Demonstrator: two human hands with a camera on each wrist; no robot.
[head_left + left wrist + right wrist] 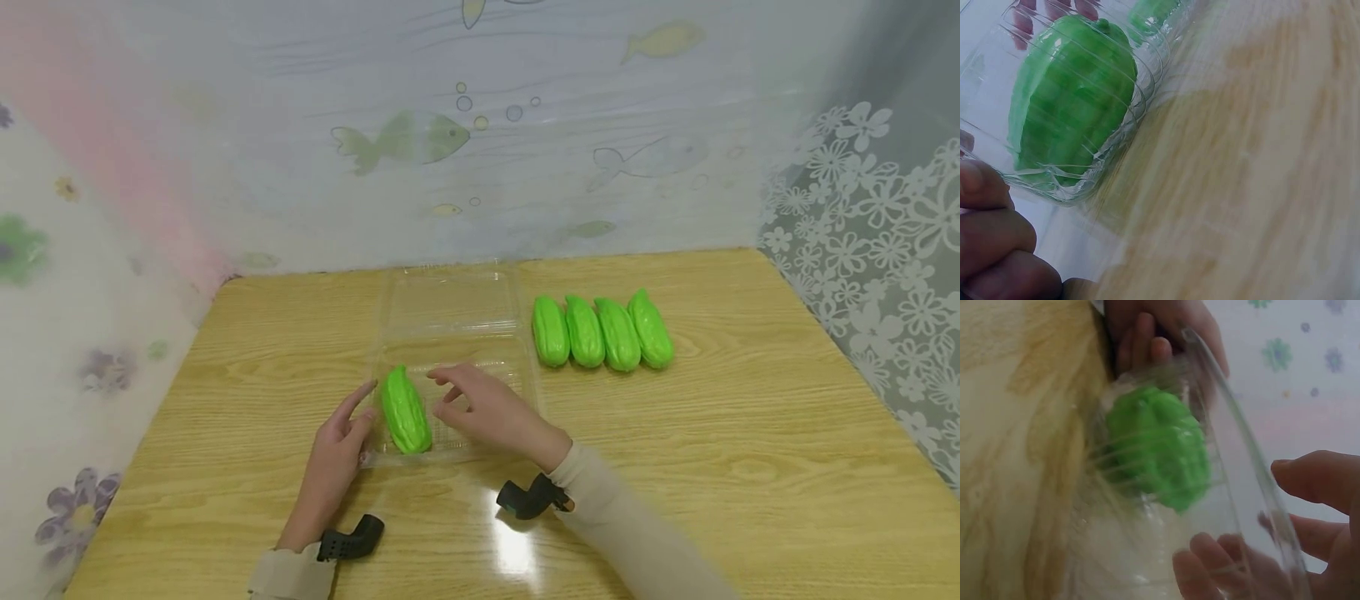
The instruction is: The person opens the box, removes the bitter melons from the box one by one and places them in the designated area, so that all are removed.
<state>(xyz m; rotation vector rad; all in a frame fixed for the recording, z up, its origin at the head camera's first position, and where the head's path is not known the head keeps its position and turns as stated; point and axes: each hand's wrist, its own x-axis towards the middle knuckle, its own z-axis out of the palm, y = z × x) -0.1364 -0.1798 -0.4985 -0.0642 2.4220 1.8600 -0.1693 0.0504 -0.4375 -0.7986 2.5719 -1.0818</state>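
A clear plastic clamshell container lies on the wooden table, its lid folded back toward the wall. One bright green, ridged, gourd-shaped piece rests inside at the left end, tip away from me. My left hand is at the container's left edge; in the left wrist view its curled fingers hold the near corner. Over the container, just right of the green piece, is my right hand, thumb and fingers apart and nothing between them. In the right wrist view its fingers show through the clear wall.
Several matching green pieces stand in a row on the table, right of the container. A patterned curtain or sheet rises behind the table's far edge, with flowered hangings on both sides.
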